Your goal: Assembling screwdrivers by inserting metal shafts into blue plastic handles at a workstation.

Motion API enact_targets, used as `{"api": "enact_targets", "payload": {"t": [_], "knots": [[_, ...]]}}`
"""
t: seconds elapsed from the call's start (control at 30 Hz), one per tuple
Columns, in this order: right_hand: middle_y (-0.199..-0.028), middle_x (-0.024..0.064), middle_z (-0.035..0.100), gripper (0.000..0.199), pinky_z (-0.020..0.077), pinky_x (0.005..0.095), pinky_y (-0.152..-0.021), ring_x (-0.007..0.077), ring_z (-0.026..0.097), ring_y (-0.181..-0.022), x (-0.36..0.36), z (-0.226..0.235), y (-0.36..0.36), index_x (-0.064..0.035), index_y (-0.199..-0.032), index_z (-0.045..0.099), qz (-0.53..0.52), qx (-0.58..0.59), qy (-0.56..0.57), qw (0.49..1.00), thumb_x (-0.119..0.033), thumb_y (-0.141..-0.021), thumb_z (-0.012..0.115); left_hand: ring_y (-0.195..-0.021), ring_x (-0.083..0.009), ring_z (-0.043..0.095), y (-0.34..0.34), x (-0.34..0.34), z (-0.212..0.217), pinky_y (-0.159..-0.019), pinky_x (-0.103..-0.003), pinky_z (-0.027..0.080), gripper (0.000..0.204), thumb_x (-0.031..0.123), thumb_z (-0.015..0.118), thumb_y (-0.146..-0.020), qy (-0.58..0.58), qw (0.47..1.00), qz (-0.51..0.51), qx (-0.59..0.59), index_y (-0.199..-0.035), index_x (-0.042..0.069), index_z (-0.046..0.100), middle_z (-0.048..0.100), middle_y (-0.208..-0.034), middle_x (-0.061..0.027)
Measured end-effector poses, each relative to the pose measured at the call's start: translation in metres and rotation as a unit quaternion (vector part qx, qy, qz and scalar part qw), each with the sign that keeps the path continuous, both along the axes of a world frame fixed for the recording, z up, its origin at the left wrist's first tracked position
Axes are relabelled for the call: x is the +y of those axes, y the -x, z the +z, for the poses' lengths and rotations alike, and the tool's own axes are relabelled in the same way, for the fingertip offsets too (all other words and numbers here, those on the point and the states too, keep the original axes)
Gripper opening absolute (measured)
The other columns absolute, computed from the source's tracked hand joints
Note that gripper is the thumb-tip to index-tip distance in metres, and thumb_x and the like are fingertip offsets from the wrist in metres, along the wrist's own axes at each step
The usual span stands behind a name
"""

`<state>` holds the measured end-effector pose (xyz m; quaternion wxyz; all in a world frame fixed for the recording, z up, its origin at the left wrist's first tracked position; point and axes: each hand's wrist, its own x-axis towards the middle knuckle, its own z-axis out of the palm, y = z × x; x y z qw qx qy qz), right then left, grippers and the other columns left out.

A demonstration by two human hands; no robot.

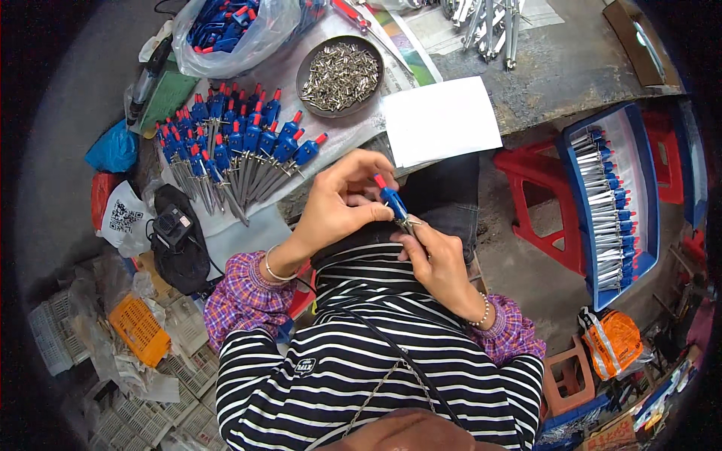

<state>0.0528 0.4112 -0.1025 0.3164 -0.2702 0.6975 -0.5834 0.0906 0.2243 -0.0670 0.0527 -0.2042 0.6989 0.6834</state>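
Note:
A small blue plastic piece with a red tip and metal parts at its lower end (392, 201) is held in front of my body. My left hand (342, 203) grips its blue body between thumb and fingers. My right hand (440, 263) pinches the metal end, and its fingers hide part of it. On the table to the left lies a fanned pile of blue pieces with red tips and long grey metal rods (241, 146). Beyond my hands stands a dark round bowl (302, 75) full of small metal pins (342, 77).
A plastic bag of blue and red parts (259, 41) sits far left. A white paper sheet (444, 120) lies at the table's near edge. At right, a blue tray (645, 173) of rodded pieces rests by a red stool (545, 199). An orange basket (139, 329) is lower left.

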Motion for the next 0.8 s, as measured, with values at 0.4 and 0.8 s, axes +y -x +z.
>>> {"api": "enact_targets", "payload": {"t": [0.4, 0.8], "knots": [[-0.076, 0.0078, 0.066, 0.021, 0.0463, 0.0224, -0.049, 0.0092, 0.057, -0.053, 0.002, 0.003, 0.001, 0.0042, -0.106, 0.059, 0.012, -0.032, 0.002, 0.999, 0.001, -0.086, 0.053, -0.074, -0.0062, 0.06, 0.004, -0.01, 0.0, -0.065, -0.017, 0.049, 0.029, -0.004, 0.073, -0.069, -0.12, 0.991, -0.029, -0.044, -0.095, -0.002, 0.06, 0.064, -0.086, -0.0053], [-0.083, 0.011, 0.063, 0.02, 0.0464, 0.0207, -0.057, 0.0093, 0.054, -0.06, 0.008, 0.002, 0.015, 0.0089, -0.106, 0.055, 0.013, -0.325, 0.089, 0.941, -0.004, -0.092, 0.047, -0.076, -0.009, 0.059, 0.043, -0.047, 0.03, -0.063, -0.021, 0.047, 0.031, 0.001, 0.067, -0.071, 0.28, 0.955, -0.057, 0.073, -0.102, 0.0, 0.062, 0.064, -0.087, -0.0064]]}}
